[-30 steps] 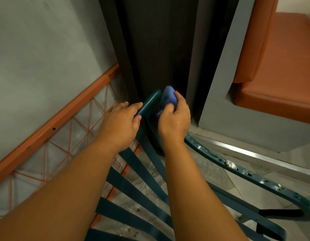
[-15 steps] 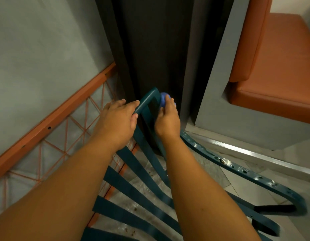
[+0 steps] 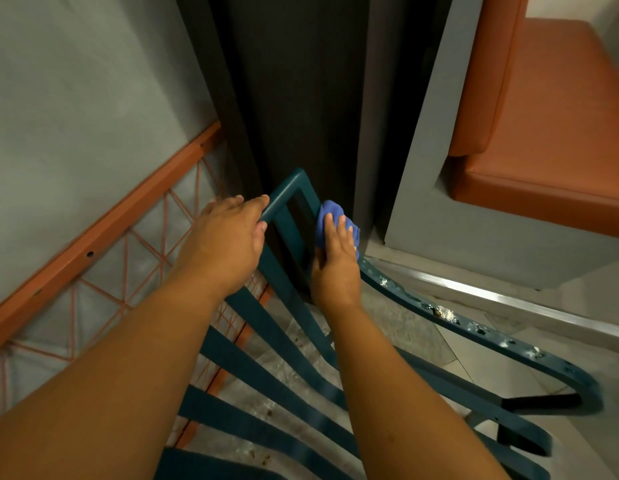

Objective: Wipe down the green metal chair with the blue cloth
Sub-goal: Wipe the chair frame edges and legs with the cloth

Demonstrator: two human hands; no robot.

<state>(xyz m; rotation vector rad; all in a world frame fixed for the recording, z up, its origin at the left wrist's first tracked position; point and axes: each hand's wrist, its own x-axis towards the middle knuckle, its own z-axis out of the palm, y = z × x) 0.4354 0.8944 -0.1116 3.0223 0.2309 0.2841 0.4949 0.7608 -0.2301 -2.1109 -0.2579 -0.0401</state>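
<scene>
The green metal chair [image 3: 266, 379] lies tipped below me, its flat slats running across the lower middle and a curved rail with screw holes and white specks sweeping to the right. My left hand [image 3: 228, 244] grips the left bar of the chair's far frame end. My right hand [image 3: 336, 261] presses the bunched blue cloth [image 3: 330, 216] against the right bar of that same frame end. Part of the cloth is hidden under my fingers.
An orange metal frame [image 3: 103, 233] with thin wire lattice stands close on the left against a grey wall. A dark panel [image 3: 301, 81] rises right behind the chair end. An orange upholstered bench [image 3: 550, 133] on a grey base sits at the right. Tiled floor lies below.
My right hand has slid the blue cloth from the top corner of the frame end down along its right bar. My left hand has kept its hold.
</scene>
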